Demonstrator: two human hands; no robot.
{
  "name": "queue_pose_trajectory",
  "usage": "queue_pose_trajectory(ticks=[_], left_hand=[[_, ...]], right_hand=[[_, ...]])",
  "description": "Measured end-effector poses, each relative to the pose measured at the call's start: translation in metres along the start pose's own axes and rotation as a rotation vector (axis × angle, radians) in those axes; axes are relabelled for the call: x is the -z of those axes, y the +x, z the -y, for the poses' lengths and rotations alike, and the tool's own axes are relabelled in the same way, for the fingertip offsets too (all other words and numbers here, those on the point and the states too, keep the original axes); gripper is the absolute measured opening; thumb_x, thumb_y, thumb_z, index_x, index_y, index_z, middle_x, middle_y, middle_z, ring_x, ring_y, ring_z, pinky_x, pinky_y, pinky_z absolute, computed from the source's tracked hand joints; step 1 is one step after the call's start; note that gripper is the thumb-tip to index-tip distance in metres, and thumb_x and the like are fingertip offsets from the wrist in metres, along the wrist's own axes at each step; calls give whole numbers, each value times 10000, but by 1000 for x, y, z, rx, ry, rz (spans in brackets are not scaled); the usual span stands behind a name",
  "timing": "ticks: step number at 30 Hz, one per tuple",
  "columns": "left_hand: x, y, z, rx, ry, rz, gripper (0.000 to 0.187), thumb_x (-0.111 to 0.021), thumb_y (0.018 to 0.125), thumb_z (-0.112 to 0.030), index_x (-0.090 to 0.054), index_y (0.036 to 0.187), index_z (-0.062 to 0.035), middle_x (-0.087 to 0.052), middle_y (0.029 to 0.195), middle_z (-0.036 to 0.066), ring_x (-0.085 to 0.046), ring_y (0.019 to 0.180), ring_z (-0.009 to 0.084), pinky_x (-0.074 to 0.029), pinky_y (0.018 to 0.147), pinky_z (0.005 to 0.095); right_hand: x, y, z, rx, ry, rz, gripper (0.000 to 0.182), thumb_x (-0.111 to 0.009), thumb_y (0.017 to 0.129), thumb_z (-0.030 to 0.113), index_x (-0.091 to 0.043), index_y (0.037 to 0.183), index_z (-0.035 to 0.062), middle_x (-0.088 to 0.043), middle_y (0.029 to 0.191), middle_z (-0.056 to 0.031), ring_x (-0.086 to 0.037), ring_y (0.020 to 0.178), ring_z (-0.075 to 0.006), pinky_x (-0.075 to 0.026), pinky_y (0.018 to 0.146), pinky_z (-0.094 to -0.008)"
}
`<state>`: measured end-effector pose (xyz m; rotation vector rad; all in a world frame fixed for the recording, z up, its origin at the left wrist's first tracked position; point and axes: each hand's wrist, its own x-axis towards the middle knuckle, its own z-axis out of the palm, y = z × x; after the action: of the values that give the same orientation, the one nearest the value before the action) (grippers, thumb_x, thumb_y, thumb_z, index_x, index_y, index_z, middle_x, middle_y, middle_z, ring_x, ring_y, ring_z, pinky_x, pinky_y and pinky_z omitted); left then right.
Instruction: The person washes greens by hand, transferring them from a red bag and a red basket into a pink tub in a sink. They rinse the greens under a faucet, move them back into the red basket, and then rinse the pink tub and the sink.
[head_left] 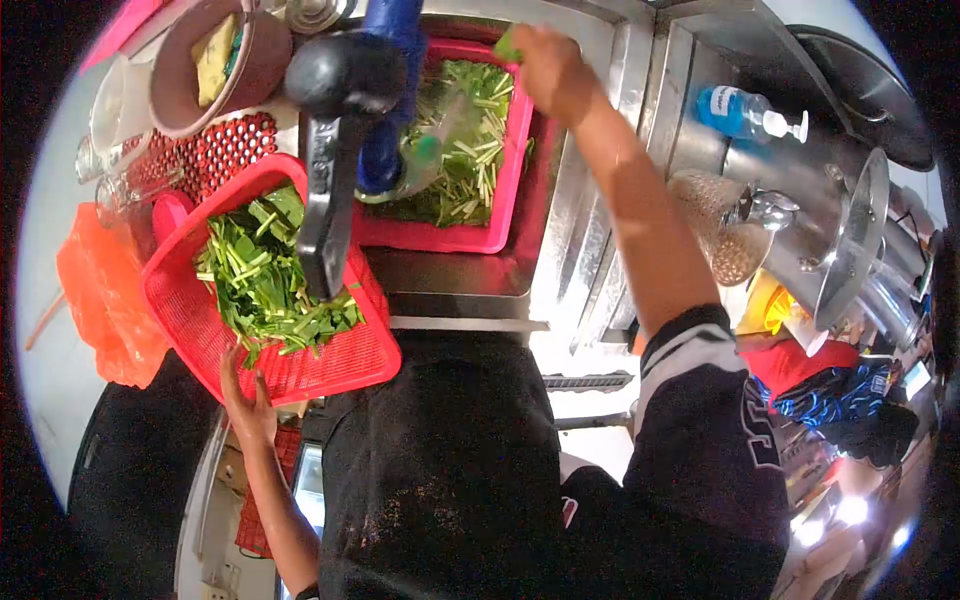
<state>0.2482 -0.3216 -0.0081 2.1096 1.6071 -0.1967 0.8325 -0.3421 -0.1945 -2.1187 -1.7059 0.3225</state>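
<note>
My left hand grips the near side of a red plastic basket, its fingers along the outside wall and rim. Cut leafy greens with pale stems lie in the basket, which tilts beside the sink. My right hand is raised at the far right corner of a pink basin, closed on a green leaf. More chopped greens float in water in that basin. A blue pipe with a black lever hides part of both containers.
The pink basin sits inside a steel sink. Left of it are a brownish bucket with a yellow sponge, glass cups and an orange plastic bag. On the right stand a blue soap bottle and metal lids.
</note>
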Motion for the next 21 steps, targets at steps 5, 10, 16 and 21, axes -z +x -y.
queue_pose_trajectory(ticks=[5, 10, 16, 21], left_hand=[[0, -1, -12, -20, 52, -3, 490, -575, 912, 3, -451, 1386, -14, -471, 1438, 175, -394, 1383, 321, -271, 1154, 410], [-11, -8, 3, -57, -27, -53, 479, -569, 911, 11, -457, 1375, -12, -463, 1436, 184, -398, 1375, 330, -282, 1148, 420], [-2, -14, -22, -94, 162, -97, 484, -587, 878, 19, -495, 1346, -61, -443, 1458, 174, -301, 1426, 374, -231, 1168, 483], [6, -32, 4, -22, 86, -218, 473, -608, 880, -39, -507, 1341, -69, -434, 1475, 164, -278, 1434, 392, -223, 1163, 505]], right_hand=[[-38, -48, 35, -173, -205, 728, 230, -572, 788, 60, -697, 981, 64, -680, 1024, -240, -672, 919, -403, -551, 790, -450], [-98, -48, 49, -113, -82, 653, 216, -556, 840, 115, -721, 965, 50, -708, 972, -174, -698, 900, -343, -570, 777, -429], [-230, -54, 40, -629, 182, 241, 469, -670, 788, 223, -597, 1225, 70, -543, 1262, -210, -538, 1158, -400, -461, 940, -512], [-174, -41, 71, -702, 124, 182, 786, -752, 763, 326, -409, 1446, 146, -342, 1486, -225, -299, 1359, -463, -325, 1052, -627]])
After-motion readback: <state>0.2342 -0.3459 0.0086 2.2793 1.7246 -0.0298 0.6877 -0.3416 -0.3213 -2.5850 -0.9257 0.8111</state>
